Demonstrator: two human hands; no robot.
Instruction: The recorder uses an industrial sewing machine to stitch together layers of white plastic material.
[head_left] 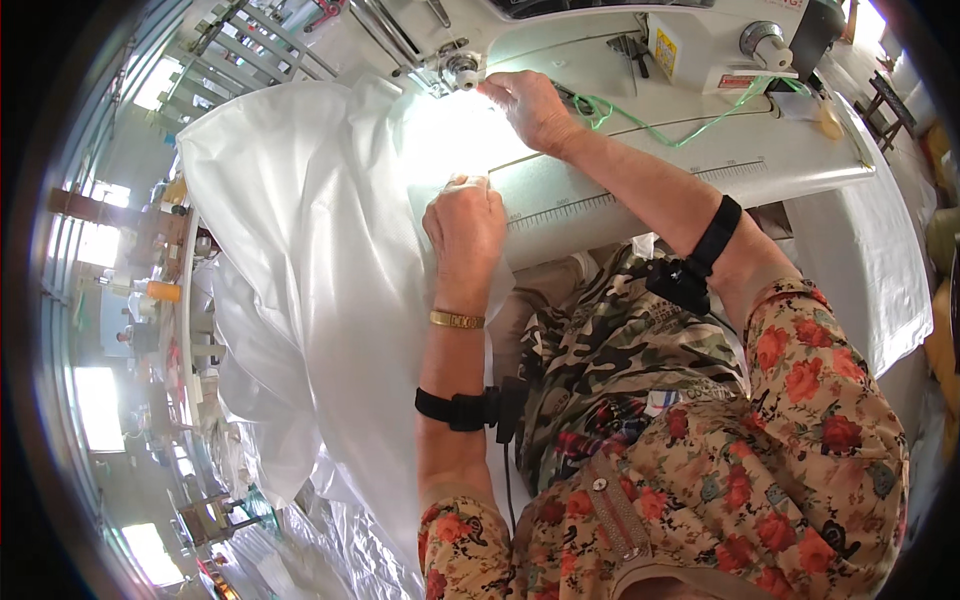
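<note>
Sunlit workshop table (pixel 700 170) carried white cloth (pixel 300 250) running lower left to needle (pixel 462 72); left hand (pixel 465 225) pinched its edge, right hand (pixel 535 105), fingers loosely curled, lay nearer.

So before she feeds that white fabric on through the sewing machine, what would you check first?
1. Left hand pressing down on the white fabric: ok, it rests flat on the cloth on the machine bed.
2. Right hand clear of the needle area: not ok, the fingertips sit right beside it.
3. Fabric lying smooth under the needle: cannot tell, the work light washes that spot out.
4. Loose green thread out of the way: ok, it lies on the bed to the right, away from the cloth.
5. Spare fabric free to follow: ok, it hangs loosely off the left side.
</note>
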